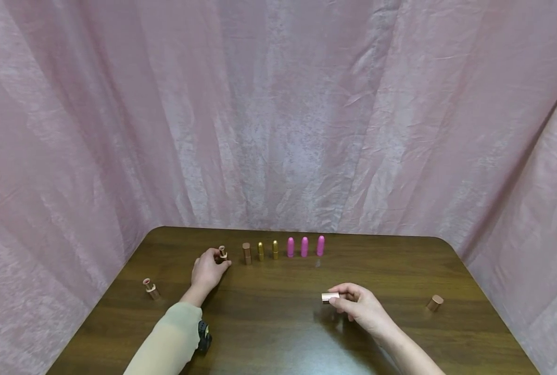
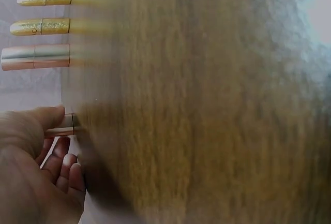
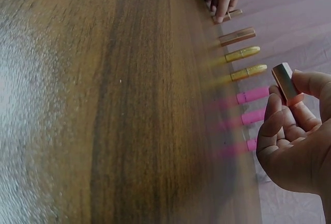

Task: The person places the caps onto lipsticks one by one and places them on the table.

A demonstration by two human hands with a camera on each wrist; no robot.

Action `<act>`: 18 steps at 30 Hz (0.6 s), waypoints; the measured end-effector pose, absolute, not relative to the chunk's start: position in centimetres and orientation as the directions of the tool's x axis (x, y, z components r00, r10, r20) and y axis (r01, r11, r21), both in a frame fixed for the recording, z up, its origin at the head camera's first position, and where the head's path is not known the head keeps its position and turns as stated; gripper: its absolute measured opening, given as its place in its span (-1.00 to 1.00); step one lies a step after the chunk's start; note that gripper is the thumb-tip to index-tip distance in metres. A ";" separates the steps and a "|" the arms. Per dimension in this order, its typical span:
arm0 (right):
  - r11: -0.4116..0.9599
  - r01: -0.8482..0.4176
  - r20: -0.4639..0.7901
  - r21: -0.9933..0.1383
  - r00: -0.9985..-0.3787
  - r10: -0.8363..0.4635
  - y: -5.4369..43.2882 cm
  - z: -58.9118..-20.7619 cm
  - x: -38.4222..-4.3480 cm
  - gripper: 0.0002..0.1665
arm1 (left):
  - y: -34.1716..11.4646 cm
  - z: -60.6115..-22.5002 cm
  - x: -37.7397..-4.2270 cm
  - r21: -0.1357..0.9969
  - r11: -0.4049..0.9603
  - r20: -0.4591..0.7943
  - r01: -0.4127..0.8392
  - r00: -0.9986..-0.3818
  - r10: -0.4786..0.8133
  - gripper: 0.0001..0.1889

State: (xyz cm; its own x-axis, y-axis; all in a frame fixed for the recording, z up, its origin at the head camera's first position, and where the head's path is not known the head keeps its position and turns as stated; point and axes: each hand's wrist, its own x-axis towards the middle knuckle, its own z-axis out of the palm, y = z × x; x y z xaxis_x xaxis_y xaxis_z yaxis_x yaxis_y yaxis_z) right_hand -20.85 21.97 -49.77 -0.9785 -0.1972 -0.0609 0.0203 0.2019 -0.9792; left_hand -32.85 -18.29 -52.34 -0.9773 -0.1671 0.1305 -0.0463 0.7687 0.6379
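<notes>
At the left end of a row of lipsticks, my left hand (image 1: 206, 271) grips an uncapped rose-gold lipstick (image 1: 223, 252) between thumb and fingers. It stands upright on the table, and the left wrist view shows its base (image 2: 63, 124) at the tabletop. My right hand (image 1: 360, 307) pinches a rose-gold lipstick cap (image 1: 330, 297), tilted on its side above the table. In the right wrist view this cap (image 3: 287, 84) sits between thumb and fingertips. Right of the left hand stands a capped rose-gold lipstick (image 1: 247, 253).
Two gold lipsticks (image 1: 261, 251) and three pink bullet-shaped tubes (image 1: 304, 247) continue the row along the far side. Another uncapped lipstick (image 1: 151, 288) stands at the left of the wooden table (image 1: 269, 323). A second cap (image 1: 434, 303) stands at the right. Pink curtains (image 1: 278, 130) hang behind.
</notes>
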 end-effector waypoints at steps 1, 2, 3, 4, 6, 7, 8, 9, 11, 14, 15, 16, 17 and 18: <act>0.201 0.020 -0.061 -0.979 -0.978 -0.199 21.9 -49.8 -20.9 -0.55 | -18.4 -52.4 -32.8 0.638 0.769 0.133 -0.045 -0.977 -0.167 -0.61; 0.201 0.020 -0.061 -0.979 -0.978 -0.199 21.9 -49.8 -20.9 -0.56 | -18.5 -52.4 -32.8 0.637 0.770 0.135 -0.043 -0.977 -0.167 -0.62; 0.202 0.018 -0.060 -0.979 -0.978 -0.200 21.9 -49.8 -20.9 -0.56 | -18.6 -52.5 -32.8 0.637 0.770 0.138 -0.042 -0.976 -0.167 -0.62; 0.203 0.018 -0.059 -0.979 -0.978 -0.199 21.9 -49.8 -20.9 -0.56 | -18.7 -52.5 -32.8 0.638 0.769 0.141 -0.041 -0.976 -0.169 -0.62; 0.203 0.018 -0.059 -0.979 -0.979 -0.197 21.9 -49.7 -20.9 -0.56 | -18.9 -52.4 -32.7 0.641 0.767 0.146 -0.036 -0.975 -0.168 -0.63; 0.204 0.021 -0.062 -0.979 -0.979 -0.194 21.9 -49.7 -20.9 -0.56 | -19.0 -52.3 -32.6 0.639 0.769 0.152 -0.029 -0.975 -0.163 -0.63; 0.202 0.023 -0.063 -0.979 -0.980 -0.191 21.9 -49.7 -20.9 -0.55 | -19.1 -52.2 -32.5 0.637 0.771 0.159 -0.019 -0.975 -0.156 -0.64; 0.199 0.026 -0.064 -0.980 -0.980 -0.189 21.9 -49.7 -20.9 -0.55 | -19.1 -52.0 -32.4 0.634 0.773 0.164 -0.010 -0.975 -0.147 -0.64; 0.193 0.033 -0.069 -0.981 -0.980 -0.186 22.0 -49.6 -20.8 -0.53 | -19.2 -51.7 -32.2 0.632 0.775 0.169 0.008 -0.977 -0.127 -0.65; 0.183 0.036 -0.070 -0.982 -0.981 -0.183 22.1 -49.6 -20.8 -0.50 | -19.2 -51.2 -31.6 0.628 0.776 0.185 0.049 -0.979 -0.088 -0.66; 0.182 0.035 -0.069 -0.983 -0.981 -0.183 22.1 -49.6 -20.8 -0.50 | -19.3 -51.0 -31.3 0.627 0.776 0.195 0.068 -0.978 -0.072 -0.66; 0.182 0.035 -0.068 -0.983 -0.981 -0.181 22.2 -49.6 -20.8 -0.51 | -19.2 -50.8 -31.0 0.622 0.778 0.208 0.086 -0.976 -0.059 -0.67; 0.181 0.035 -0.068 -0.983 -0.982 -0.179 22.2 -49.6 -20.8 -0.51 | -19.2 -50.6 -30.6 0.615 0.782 0.219 0.101 -0.975 -0.046 -0.68; 0.180 0.035 -0.068 -0.983 -0.982 -0.177 22.3 -49.6 -20.8 -0.52 | -19.2 -50.4 -30.2 0.609 0.785 0.228 0.115 -0.973 -0.034 -0.69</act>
